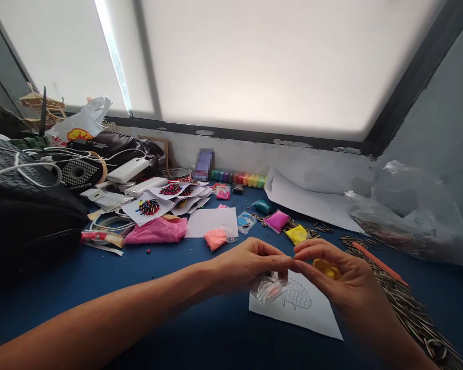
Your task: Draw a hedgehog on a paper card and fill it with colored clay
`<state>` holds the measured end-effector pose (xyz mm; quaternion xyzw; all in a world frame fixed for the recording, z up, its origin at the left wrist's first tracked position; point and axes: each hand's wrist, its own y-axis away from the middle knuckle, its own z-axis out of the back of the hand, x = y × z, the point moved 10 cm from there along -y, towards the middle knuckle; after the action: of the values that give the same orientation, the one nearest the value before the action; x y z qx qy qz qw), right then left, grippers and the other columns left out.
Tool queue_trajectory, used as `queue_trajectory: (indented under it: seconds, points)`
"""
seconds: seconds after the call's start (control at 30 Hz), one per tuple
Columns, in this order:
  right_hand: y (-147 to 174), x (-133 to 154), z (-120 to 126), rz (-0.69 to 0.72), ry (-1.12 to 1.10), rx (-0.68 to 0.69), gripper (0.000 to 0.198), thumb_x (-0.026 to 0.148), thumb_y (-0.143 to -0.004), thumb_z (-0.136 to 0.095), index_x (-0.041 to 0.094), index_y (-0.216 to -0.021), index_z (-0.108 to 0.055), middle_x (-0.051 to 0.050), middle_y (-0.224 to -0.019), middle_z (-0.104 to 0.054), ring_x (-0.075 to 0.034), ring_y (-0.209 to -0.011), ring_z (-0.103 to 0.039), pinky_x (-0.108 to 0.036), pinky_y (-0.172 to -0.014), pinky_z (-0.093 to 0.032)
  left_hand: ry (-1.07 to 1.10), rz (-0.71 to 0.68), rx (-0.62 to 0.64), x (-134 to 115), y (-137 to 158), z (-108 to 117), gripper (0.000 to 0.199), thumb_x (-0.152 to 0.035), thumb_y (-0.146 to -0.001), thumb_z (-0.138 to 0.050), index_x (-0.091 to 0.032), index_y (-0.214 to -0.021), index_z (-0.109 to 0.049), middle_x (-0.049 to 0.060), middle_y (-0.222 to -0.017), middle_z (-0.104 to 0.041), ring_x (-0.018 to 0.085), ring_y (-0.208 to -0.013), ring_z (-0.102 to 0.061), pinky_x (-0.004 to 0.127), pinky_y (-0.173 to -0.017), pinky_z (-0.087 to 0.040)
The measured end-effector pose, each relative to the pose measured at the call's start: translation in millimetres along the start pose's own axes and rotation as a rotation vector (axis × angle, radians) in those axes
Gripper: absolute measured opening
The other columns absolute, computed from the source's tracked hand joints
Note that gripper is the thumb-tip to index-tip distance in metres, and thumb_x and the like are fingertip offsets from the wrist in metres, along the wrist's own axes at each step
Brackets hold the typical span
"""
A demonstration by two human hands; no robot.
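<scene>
- Two printed items sit far left, a white plastic bag [96, 114] with red-and-yellow print and a round black device [82, 172]; I can't read either from my feed.
- I see the left hand [259, 260] pinching, a clear packet [269, 289] apparently gripped below its fingers.
- Near, under both hands, lies the drawing sheet [312, 324]; its oval's long axis runs left to right.
- The right hand [347, 280], nearer the yellow lump [324, 268], cradles it in bent fingers, right of where both hands' fingertips meet.
</scene>
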<state>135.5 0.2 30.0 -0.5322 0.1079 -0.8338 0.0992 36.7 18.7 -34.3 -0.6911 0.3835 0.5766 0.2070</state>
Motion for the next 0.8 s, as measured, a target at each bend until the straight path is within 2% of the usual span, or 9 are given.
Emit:
queue_trajectory:
  seconds: [0.1, 0.3, 0.43, 0.63, 0.8]
  points:
    - [1, -5, -3, -0.013, 0.022, 0.044, 0.031, 0.055, -0.073, -0.073, 0.025, -0.076, -0.073, -0.005, -0.089, -0.069, -0.022, -0.080, -0.064, -0.031, -0.065, -0.056, 0.023, 0.019, -0.004, 4, -1, 3, 0.033, -0.043, -0.077, -0.073, -0.011, -0.071, -0.065, 0.000, -0.067, -0.060, 0.007, -0.056, -0.052, 0.020, -0.054, -0.036]
    - [1, -8, -4, 0.009, -0.005, 0.062, 0.021, 0.046, -0.077, -0.074, 0.027, -0.084, -0.077, -0.005, -0.092, -0.070, -0.022, -0.086, -0.066, -0.031, -0.069, -0.058, 0.087, 0.032, -0.057, 8, -8, 13, 0.033, -0.042, -0.067, -0.080, -0.012, -0.070, -0.067, -0.001, -0.062, -0.060, 0.006, -0.052, -0.050, 0.021, -0.053, -0.035]
    - [3, -10, -7, 0.026, -0.015, 0.058, 0.020, 0.045, -0.078, -0.073, 0.027, -0.088, -0.078, -0.006, -0.093, -0.069, -0.022, -0.083, -0.066, -0.030, -0.066, -0.058, 0.037, 0.032, -0.085, 9, -10, 18, 0.038, -0.046, -0.063, -0.082, -0.012, -0.075, -0.069, -0.001, -0.066, -0.060, 0.007, -0.055, -0.051, 0.021, -0.054, -0.035]
    - [4, -12, -5, 0.037, 0.040, 0.067, 0.020, 0.044, -0.084, -0.067, 0.028, -0.088, -0.078, -0.006, -0.091, -0.069, -0.021, -0.080, -0.066, -0.030, -0.064, -0.056, -0.267, -0.103, -0.111, -10, -11, 18, 0.041, -0.052, -0.074, -0.071, -0.012, -0.075, -0.068, -0.001, -0.065, -0.055, 0.007, -0.056, -0.040, 0.022, -0.051, -0.027]
    - [5, -9, -8, 0.097, 0.170, 0.047, 0.018, 0.041, -0.086, -0.064, 0.027, -0.085, -0.074, -0.004, -0.088, -0.068, -0.021, -0.079, -0.065, -0.031, -0.067, -0.053, -0.349, -0.186, -0.124, -20, -10, 12, 0.028, -0.039, -0.082, -0.065, -0.012, -0.077, -0.069, 0.000, -0.067, -0.058, 0.009, -0.064, -0.050, 0.020, -0.058, -0.036]
